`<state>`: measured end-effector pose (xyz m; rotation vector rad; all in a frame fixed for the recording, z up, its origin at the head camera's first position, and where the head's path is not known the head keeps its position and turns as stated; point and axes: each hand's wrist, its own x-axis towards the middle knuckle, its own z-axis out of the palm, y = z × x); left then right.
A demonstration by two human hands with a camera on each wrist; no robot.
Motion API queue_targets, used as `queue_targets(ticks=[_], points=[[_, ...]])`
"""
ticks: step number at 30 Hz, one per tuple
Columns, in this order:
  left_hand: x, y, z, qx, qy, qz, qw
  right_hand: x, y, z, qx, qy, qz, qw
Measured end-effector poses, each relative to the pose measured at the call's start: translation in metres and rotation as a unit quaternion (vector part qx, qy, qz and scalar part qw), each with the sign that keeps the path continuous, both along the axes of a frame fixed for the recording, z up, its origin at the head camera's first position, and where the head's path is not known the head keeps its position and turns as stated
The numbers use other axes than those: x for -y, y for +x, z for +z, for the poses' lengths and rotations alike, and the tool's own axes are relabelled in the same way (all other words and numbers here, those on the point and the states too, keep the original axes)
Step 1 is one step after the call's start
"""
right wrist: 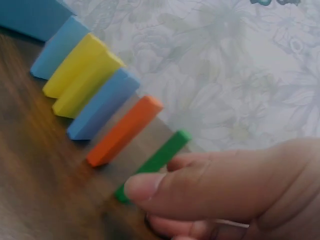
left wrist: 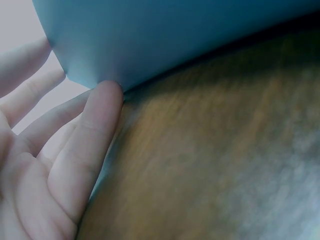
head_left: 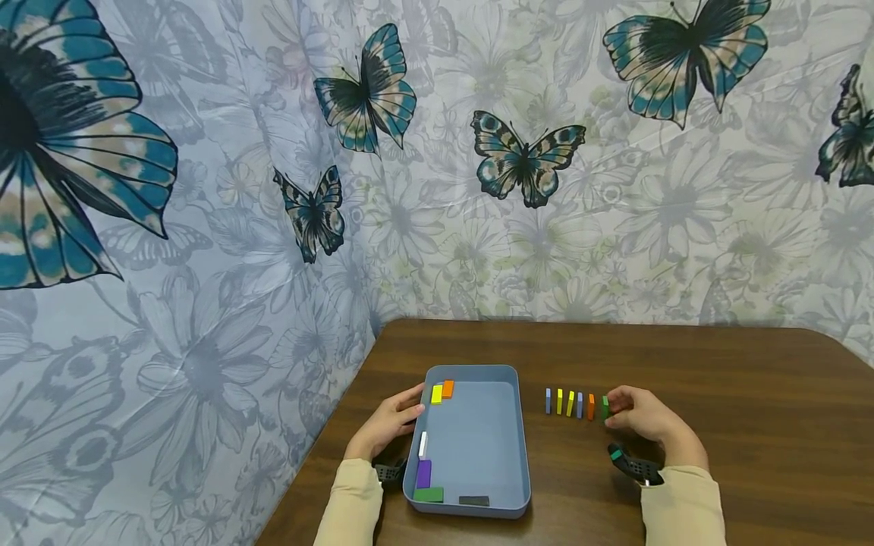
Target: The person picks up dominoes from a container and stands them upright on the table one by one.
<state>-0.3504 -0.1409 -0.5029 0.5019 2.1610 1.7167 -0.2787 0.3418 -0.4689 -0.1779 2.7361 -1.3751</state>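
Note:
My right hand (head_left: 645, 417) pinches a green domino (right wrist: 167, 150) between thumb and fingers, at the right end of a row of upright dominoes. Beside it stands an orange domino (right wrist: 125, 131), apart from the green one. Farther left come a blue domino (head_left: 580, 406), two yellow dominoes (head_left: 570, 404) and another blue domino (head_left: 548, 400). My left hand (head_left: 389, 421) touches the left side of a blue-grey tray (head_left: 523, 455). In the left wrist view its thumb (left wrist: 102, 115) lies against the tray wall, with the fingers fairly straight.
Inside the tray, along its left and near sides, lie yellow (head_left: 436, 394), orange (head_left: 448, 389), white (head_left: 422, 446), purple (head_left: 424, 474), green (head_left: 429, 495) and dark grey (head_left: 474, 500) dominoes. The brown table (head_left: 771, 425) meets butterfly-patterned walls.

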Motion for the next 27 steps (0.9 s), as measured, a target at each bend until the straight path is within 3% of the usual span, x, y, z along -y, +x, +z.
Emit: queue_targets(ticks=[4, 14, 19, 27], points=[[0.0, 0.0, -0.001, 0.002, -0.003, -0.001, 1.0, -0.004, 0.005, 0.012, 0.003, 0.012, 0.001, 1.0], [0.0, -0.001, 0.0, 0.012, 0.002, -0.008, 0.9999, 0.019, 0.015, 0.068, -0.043, 0.047, -0.007, 0.998], [0.0, -0.001, -0.001, 0.01, -0.003, -0.004, 0.9999, 0.055, 0.009, 0.079, -0.067, 0.021, 0.032, 0.997], [0.0, -0.001, 0.001, 0.011, 0.001, -0.006, 0.9999, 0.125, -0.019, 0.084, -0.071, -0.024, 0.123, 0.99]])
